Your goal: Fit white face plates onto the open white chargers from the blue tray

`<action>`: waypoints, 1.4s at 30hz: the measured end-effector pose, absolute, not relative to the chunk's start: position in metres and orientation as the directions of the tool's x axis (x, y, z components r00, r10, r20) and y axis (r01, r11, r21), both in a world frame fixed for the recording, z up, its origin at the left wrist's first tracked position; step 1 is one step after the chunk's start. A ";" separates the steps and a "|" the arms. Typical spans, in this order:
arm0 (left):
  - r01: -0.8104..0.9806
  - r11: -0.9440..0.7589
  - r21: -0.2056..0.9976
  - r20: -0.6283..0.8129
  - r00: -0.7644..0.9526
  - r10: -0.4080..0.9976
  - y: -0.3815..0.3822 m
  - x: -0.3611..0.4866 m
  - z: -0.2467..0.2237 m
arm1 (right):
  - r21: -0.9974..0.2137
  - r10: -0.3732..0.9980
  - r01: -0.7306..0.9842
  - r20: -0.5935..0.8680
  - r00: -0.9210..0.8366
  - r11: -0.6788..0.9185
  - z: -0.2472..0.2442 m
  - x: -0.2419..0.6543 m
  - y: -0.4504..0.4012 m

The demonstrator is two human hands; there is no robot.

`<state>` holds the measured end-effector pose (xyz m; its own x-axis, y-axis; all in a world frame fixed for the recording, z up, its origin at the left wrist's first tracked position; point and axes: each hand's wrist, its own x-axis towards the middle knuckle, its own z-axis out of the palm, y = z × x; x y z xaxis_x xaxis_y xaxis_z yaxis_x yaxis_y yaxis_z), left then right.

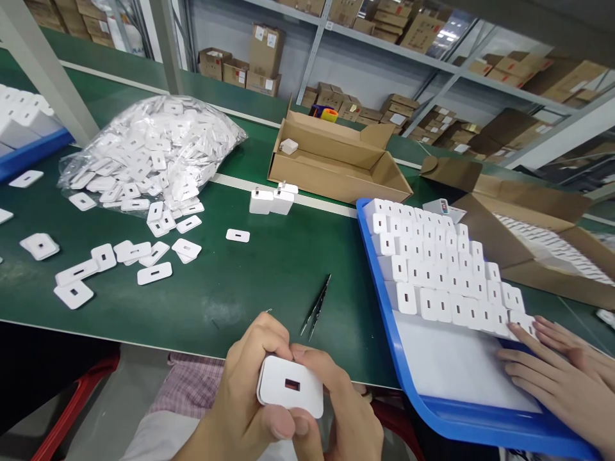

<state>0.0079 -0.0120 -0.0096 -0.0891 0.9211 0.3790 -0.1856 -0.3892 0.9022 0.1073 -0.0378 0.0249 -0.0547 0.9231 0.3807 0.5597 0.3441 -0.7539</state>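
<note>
Lying mid-frame on the surface (192, 301) are tweezers (317, 307); a blue tray (384, 282) fills the right. Both hands (250, 371) (336, 390) pinch a charger (291, 386), bottom centre.

Bright, even light is being cast over the blue tray (461, 416); only soft shadows are being formed. Left of it, glare is being thrown off the plastic bag (168, 141). Beyond it, shelving (446, 64) is being stretched aslant.

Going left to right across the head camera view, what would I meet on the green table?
Blue tray at the left edge, clear bag of white plates, small group of white adapters, dark tweezers, large blue tray of more white adapters.
</note>
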 end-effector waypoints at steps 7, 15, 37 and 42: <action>-0.269 -0.158 0.950 0.164 0.001 0.986 -0.022 -0.001 -0.008 | -0.870 0.931 0.334 0.349 -0.105 0.364 0.022 0.110 -0.035; -0.107 -0.289 0.951 0.301 0.121 0.946 -0.025 -0.010 -0.016 | -0.996 0.994 0.019 0.087 -0.072 0.089 0.024 0.115 -0.026; -0.477 0.356 0.804 -0.264 0.250 0.932 0.002 -0.025 0.001 | -0.923 0.970 0.303 0.210 -0.119 0.237 0.006 0.122 -0.017; -0.534 0.214 0.818 -0.118 0.209 0.971 -0.005 -0.019 0.003 | -0.932 0.962 0.239 0.259 -0.091 0.273 0.014 0.122 -0.015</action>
<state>-0.0186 -0.0047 0.0035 0.2088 0.9708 -0.1182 -0.5337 0.2143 0.8180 0.1224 -0.0155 0.0138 -0.0911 0.9617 0.2585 0.2387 0.2731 -0.9319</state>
